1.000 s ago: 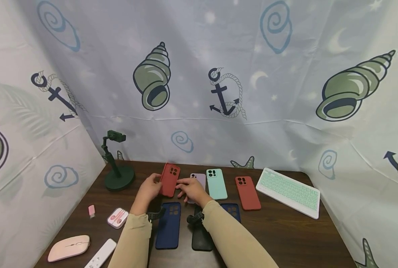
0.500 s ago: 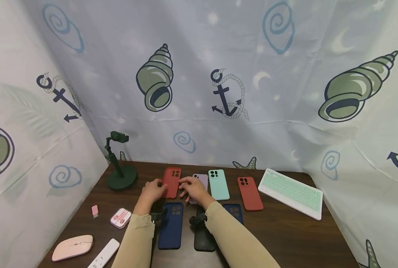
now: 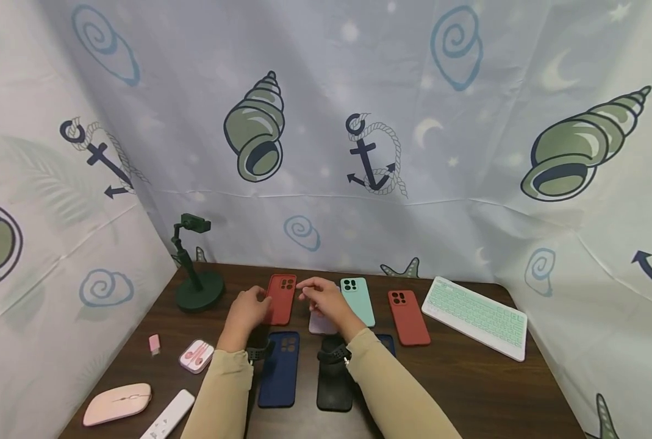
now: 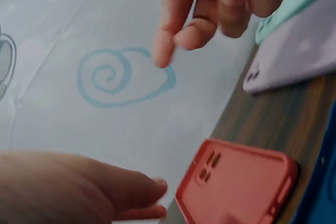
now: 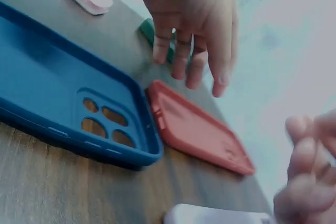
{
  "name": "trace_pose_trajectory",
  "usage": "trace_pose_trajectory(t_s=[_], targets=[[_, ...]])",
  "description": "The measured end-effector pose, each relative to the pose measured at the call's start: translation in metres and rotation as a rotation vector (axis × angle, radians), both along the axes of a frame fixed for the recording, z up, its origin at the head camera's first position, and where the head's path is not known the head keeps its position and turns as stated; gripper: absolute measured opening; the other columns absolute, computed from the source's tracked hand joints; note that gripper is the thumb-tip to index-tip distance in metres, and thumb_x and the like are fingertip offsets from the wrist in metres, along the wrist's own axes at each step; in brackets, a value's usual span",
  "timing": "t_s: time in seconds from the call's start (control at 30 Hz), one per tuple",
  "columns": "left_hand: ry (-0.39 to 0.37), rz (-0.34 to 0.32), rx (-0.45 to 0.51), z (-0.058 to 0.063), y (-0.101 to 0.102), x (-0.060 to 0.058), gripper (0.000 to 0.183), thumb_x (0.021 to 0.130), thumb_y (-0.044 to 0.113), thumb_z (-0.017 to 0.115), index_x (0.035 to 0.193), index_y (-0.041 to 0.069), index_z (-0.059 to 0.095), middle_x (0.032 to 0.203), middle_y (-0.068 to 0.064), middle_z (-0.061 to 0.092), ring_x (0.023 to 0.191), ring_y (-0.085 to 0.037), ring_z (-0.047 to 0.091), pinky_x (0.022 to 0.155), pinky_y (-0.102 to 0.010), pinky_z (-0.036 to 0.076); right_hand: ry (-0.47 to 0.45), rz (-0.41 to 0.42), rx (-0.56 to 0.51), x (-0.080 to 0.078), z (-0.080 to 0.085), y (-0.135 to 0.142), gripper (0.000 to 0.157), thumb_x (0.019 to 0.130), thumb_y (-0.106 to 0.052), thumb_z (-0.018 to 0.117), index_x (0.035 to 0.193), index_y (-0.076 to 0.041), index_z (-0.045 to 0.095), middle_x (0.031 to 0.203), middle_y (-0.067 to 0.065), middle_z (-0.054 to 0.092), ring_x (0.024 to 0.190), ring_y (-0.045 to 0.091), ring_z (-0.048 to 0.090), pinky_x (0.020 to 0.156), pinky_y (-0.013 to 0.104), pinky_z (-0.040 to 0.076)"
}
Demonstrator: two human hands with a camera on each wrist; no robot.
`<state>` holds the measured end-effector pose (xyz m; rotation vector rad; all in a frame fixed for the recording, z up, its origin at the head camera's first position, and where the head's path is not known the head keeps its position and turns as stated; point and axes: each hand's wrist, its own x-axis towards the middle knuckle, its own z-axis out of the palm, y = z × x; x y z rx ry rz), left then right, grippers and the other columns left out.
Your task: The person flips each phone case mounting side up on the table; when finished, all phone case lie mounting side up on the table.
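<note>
A red phone case [image 3: 282, 300] lies at the back left of the table, its hollow inside facing up. My left hand [image 3: 247, 312] is at its left side, fingers slightly bent and holding nothing; the left wrist view shows a gap between thumb [image 4: 139, 190] and case. My right hand [image 3: 326, 303] is raised over the lavender phone case [image 3: 320, 323], partly hiding it, with nothing in its loosely bent fingers [image 5: 304, 182]. Closer to me lie a navy case [image 3: 278, 378] and a black case [image 3: 333, 384]. A mint case [image 3: 360, 302] is just right of the lavender one.
Another red case [image 3: 409, 317] and a white keyboard [image 3: 476, 318] lie to the right. A second navy case [image 3: 386, 343] is mostly under the right sleeve. On the left are a green stand [image 3: 199, 291], earphone box [image 3: 196, 356], pink USB stick [image 3: 154, 344], mouse [image 3: 118, 404] and white remote [image 3: 168, 416].
The red case at the left was tilted up between both hands and now lies flat. My right hand has drawn away from it, up and to the right; the left hand has loosened off its edge.
</note>
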<state>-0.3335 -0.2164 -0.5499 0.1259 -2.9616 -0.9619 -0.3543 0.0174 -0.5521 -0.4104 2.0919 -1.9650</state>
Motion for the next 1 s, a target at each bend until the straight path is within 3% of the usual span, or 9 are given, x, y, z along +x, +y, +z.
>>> trace_pose_trajectory(t_s=[0.17, 0.3, 0.53, 0.8, 1.0], targets=[[0.16, -0.08, 0.106, 0.007, 0.021, 0.005, 0.032, 0.1, 0.025, 0.064, 0.126, 0.007, 0.066, 0.11, -0.014, 0.068, 0.098, -0.03, 0.065, 0.085, -0.049, 0.053, -0.033, -0.173, 0.08, 0.01, 0.0, 0.015, 0.017, 0.103, -0.021, 0.058, 0.11, -0.016, 0.072, 0.1, 0.02, 0.071, 0.057, 0.015, 0.049, 0.045, 0.024, 0.036], [0.209, -0.168, 0.182, 0.004, 0.047, 0.007, 0.025, 0.096, 0.022, 0.068, 0.117, 0.009, 0.07, 0.109, -0.012, 0.067, 0.099, -0.029, 0.067, 0.087, -0.049, 0.054, -0.05, -0.253, 0.165, 0.018, -0.002, 0.032, 0.023, 0.102, -0.021, 0.058, 0.114, -0.007, 0.071, 0.097, 0.021, 0.072, 0.058, 0.019, 0.054, 0.044, 0.025, 0.038], [0.182, -0.267, 0.152, -0.005, 0.079, 0.006, 0.027, 0.095, 0.019, 0.071, 0.119, 0.008, 0.068, 0.116, -0.015, 0.066, 0.099, -0.029, 0.069, 0.083, -0.046, 0.057, -0.037, -0.277, 0.342, 0.023, -0.006, 0.059, 0.031, 0.103, -0.027, 0.057, 0.115, -0.002, 0.069, 0.099, 0.023, 0.071, 0.066, 0.033, 0.065, 0.043, 0.027, 0.042], [0.149, -0.318, 0.141, -0.013, 0.091, 0.009, 0.031, 0.094, 0.018, 0.072, 0.122, 0.004, 0.068, 0.114, -0.018, 0.066, 0.098, -0.029, 0.07, 0.079, -0.043, 0.058, -0.033, -0.238, 0.462, 0.035, -0.01, 0.067, 0.031, 0.104, -0.03, 0.055, 0.114, -0.006, 0.072, 0.095, 0.014, 0.072, 0.065, 0.022, 0.063, 0.047, 0.031, 0.045], [0.108, -0.338, 0.057, -0.014, 0.094, 0.011, 0.033, 0.093, 0.024, 0.073, 0.12, 0.004, 0.069, 0.107, -0.016, 0.066, 0.096, -0.026, 0.065, 0.079, -0.042, 0.056, 0.041, -0.232, 0.538, 0.042, -0.014, 0.058, 0.031, 0.102, -0.028, 0.056, 0.12, -0.008, 0.072, 0.082, 0.004, 0.069, 0.063, 0.016, 0.061, 0.051, 0.032, 0.046]])
